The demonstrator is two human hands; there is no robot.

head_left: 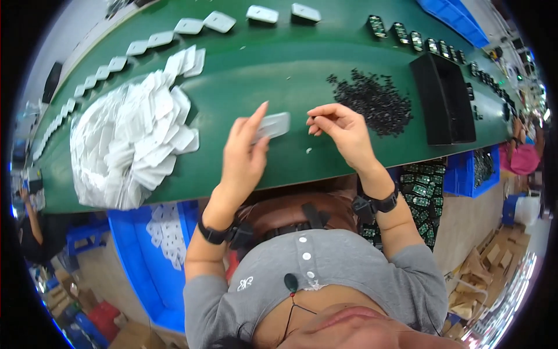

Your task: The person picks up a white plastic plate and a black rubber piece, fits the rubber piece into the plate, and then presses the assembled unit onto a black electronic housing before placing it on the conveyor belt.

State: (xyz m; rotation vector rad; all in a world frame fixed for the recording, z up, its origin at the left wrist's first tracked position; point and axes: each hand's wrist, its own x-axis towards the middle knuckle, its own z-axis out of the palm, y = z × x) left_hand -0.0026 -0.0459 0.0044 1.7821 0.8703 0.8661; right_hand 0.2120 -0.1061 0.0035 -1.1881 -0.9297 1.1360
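My left hand [243,152] holds a white, rounded plastic cover [275,125] just above the green table, its fingers slightly blurred. To its right, my right hand [346,132] is closed in a pinch with a tiny black piece [312,118] at the fingertips. A gap separates the two hands. Beyond my right hand lies a loose heap of small black parts [375,103]. On the left, a big pile of similar white covers [136,125] spills out of a clear plastic bag [96,168].
White covers [189,26] line the table's far edge. Small green circuit boards [401,33] form a row at the far right, near a black box [444,99]. Blue bins [136,250] flank me below the table. Another person [523,154] sits at far right.
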